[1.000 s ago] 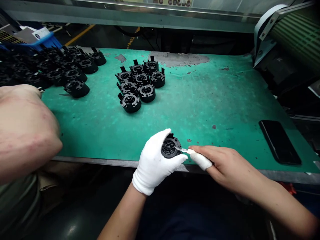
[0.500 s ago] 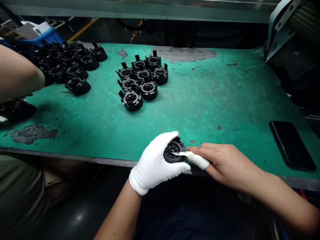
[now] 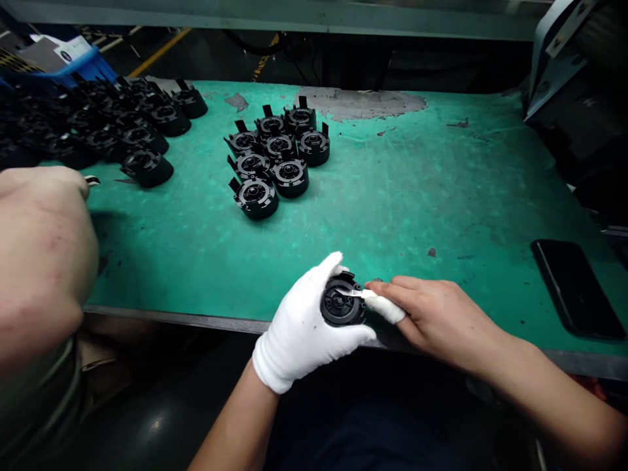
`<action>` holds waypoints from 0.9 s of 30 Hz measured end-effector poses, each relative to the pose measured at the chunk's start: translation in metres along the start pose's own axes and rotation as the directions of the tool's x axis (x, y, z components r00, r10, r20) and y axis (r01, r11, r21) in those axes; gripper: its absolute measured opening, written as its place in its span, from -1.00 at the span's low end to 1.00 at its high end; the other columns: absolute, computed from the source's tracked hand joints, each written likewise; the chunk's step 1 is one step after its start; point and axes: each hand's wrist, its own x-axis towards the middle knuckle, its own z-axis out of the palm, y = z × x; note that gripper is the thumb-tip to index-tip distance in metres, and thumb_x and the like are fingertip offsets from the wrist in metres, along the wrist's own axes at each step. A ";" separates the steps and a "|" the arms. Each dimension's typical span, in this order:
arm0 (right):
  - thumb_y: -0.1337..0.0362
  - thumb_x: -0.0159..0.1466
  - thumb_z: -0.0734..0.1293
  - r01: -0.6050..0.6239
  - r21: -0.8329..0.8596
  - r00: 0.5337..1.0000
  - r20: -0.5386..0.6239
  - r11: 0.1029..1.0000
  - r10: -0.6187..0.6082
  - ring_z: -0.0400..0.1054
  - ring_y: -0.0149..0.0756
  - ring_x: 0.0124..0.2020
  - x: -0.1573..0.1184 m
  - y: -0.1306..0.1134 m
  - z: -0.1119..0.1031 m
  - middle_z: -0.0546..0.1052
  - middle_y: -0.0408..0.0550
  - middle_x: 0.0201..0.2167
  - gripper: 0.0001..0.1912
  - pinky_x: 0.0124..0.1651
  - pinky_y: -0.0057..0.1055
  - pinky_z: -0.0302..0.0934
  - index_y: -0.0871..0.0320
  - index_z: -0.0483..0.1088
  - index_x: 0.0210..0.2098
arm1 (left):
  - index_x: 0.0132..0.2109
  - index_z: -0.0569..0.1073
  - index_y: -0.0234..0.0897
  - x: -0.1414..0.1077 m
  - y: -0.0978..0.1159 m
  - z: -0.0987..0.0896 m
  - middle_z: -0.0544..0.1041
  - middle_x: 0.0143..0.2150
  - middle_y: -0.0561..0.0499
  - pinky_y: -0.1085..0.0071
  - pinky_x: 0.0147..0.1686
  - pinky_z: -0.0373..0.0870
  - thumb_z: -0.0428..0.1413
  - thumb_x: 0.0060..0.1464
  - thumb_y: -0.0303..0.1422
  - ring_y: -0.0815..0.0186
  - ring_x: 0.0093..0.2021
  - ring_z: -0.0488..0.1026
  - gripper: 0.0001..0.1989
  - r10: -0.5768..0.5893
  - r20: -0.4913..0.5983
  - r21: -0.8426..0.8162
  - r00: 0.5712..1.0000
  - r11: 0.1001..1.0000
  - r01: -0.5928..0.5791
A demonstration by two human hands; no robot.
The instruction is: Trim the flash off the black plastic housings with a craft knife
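1. Gripping a round black part (image 3: pixel 338 311) in the left hand (image 3: pixel 307 327), inside a white glove (image 3: pixel 289 340), with fingers and thumb curved around the rim and the ringed face turned up.
2. Pinching a small blade (image 3: pixel 354 294) in the right hand (image 3: pixel 441 314), largely bare, with a white cover (image 3: pixel 388 307) on the thumb; reaching with the blade across the face of the round black part from its right side. Too small to tell exactly where the tip touches.
3. Held, both of these, by the middle of the front edge of the green tabletop (image 3: pixel 392 209); impossible to tell whether resting on it.
4. Standing behind the left hand, left of the middle of the tabletop: a tight group of eight black housings (image 3: pixel 290 176), with open, ringed ends up and thin tabs rising.
5. Crowded toward the back left corner: many more black housings, a dark cluster (image 3: pixel 103 127), just in front of a blue basket (image 3: pixel 86 62).
6. Lying near the front right corner: a black phone (image 3: pixel 576 288), well apart from the right hand.
7. Reaching in over the left end of the tabletop: another person's arm (image 3: pixel 44 242).
8. Worn to grey along the back edge, in a long bare patch (image 3: pixel 363 104).
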 end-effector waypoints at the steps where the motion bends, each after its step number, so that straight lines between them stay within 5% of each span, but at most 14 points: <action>1: 0.29 0.40 0.14 0.012 0.012 1.000 -0.003 1.000 -0.012 0.51 -0.17 -0.24 -0.001 0.000 -0.001 0.59 -0.06 -0.18 -0.57 -0.24 -0.31 0.28 -0.02 0.38 0.20 | 0.39 0.07 -0.24 0.000 -0.001 0.000 0.43 0.21 -0.18 0.08 0.23 0.37 0.38 -0.13 -0.12 0.05 0.20 0.43 0.03 -0.003 -0.002 -0.002 1.000 1.000 0.003; 8: 0.36 0.31 0.20 0.057 -0.049 0.998 0.042 0.997 -0.055 0.53 -0.19 -0.24 -0.009 -0.007 -0.012 0.61 -0.10 -0.15 -0.54 -0.31 -0.35 0.20 -0.09 0.38 0.16 | 0.39 0.08 -0.20 -0.001 -0.002 0.003 0.45 0.19 -0.15 0.09 0.22 0.40 0.38 -0.12 -0.06 0.05 0.18 0.45 0.02 -0.040 0.009 -0.052 0.999 0.998 0.041; 19: 0.32 0.30 0.19 -0.110 -0.312 0.994 -0.027 0.944 0.107 0.50 -0.19 -0.41 0.004 -0.025 -0.024 0.60 -0.10 -0.26 -0.56 -0.49 -0.35 -0.16 -0.07 0.41 0.13 | 0.39 0.07 -0.26 -0.001 0.003 0.004 0.42 0.21 -0.17 0.11 0.26 0.34 0.39 -0.15 -0.09 0.08 0.20 0.42 0.06 -0.041 -0.032 -0.002 0.999 0.999 0.041; 27: 0.39 0.32 0.19 -0.092 0.026 0.994 0.063 0.995 0.090 0.50 -0.20 -0.33 -0.006 -0.013 -0.014 0.61 -0.10 -0.31 -0.70 -0.37 -0.40 0.10 0.04 0.41 -0.02 | 0.39 0.06 -0.25 -0.003 0.003 0.005 0.41 0.24 -0.20 0.07 0.27 0.32 0.39 -0.14 -0.05 0.06 0.23 0.40 0.06 -0.030 -0.030 -0.006 0.999 1.000 0.030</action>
